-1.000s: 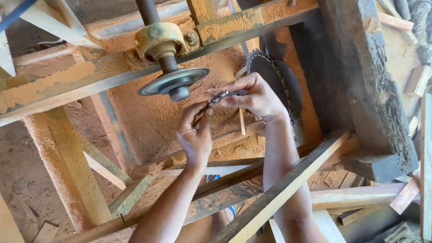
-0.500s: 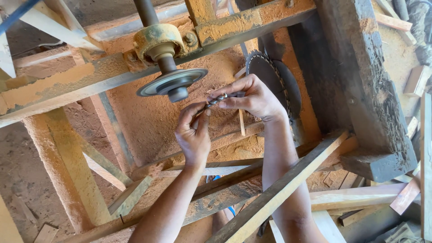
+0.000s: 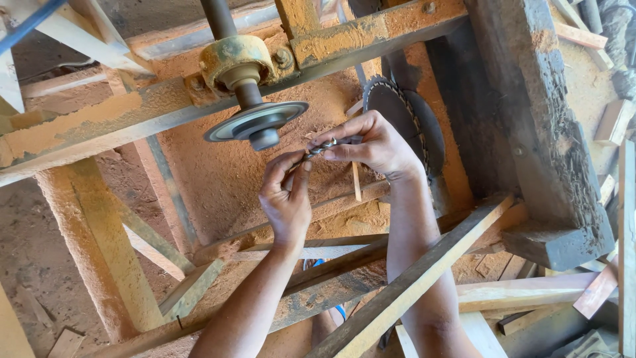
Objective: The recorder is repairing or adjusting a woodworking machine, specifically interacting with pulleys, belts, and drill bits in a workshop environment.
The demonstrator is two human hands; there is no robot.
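Observation:
My right hand (image 3: 372, 144) pinches a small dark metal tool (image 3: 326, 146) by its handle end. My left hand (image 3: 285, 195) grips the tool's shiny tip between thumb and fingers. Both hands meet just below and right of a grey metal disc (image 3: 255, 120) fixed on a steel shaft (image 3: 217, 20) that runs through a dusty yellow bearing housing (image 3: 233, 58). A toothed circular saw blade (image 3: 396, 113) stands right behind my right hand.
A sawdust-covered wooden frame (image 3: 79, 126) surrounds the shaft. A thick dark timber post (image 3: 530, 106) rises at the right. Loose planks (image 3: 523, 292) and offcuts lie at the lower right. Sawdust covers the floor (image 3: 33, 245) at the left.
Both hands and the small tool have stayed in nearly the same place below the disc; only slight finger shifts show.

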